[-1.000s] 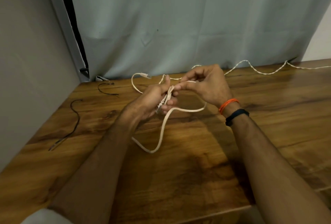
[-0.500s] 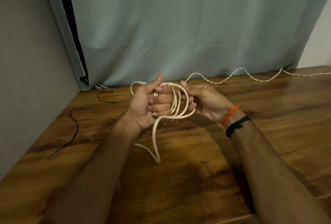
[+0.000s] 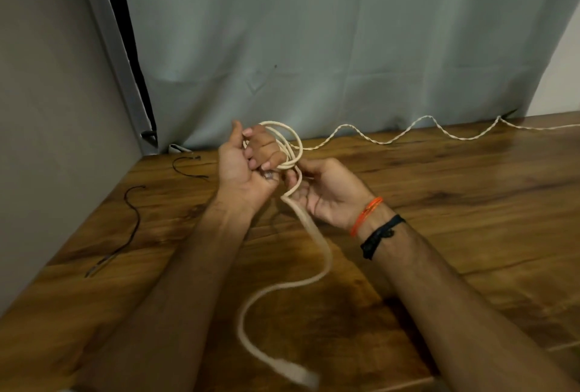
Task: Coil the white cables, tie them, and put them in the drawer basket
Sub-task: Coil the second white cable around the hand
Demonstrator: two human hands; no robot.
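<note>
White cable [image 3: 324, 250] is being coiled: left hand [image 3: 248, 165] grips the loops, right hand [image 3: 329, 194] just beside it pinches the loose tail. Next, likely: feed that tail onto the loops.

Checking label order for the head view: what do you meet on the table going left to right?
long black cord → short black cord → left hand → right hand → twisted white cable at the back. The white cable coil, gripped by both hands, overlaps them, so left out.

Left grip [image 3: 241, 172], right grip [image 3: 329, 194] bare, forearms [image 3: 455, 297] bare. Right wrist [image 3: 374, 224]: thin orange band [image 3: 366, 216], black knotted cord [image 3: 380, 234] at 5 o'clock.
</note>
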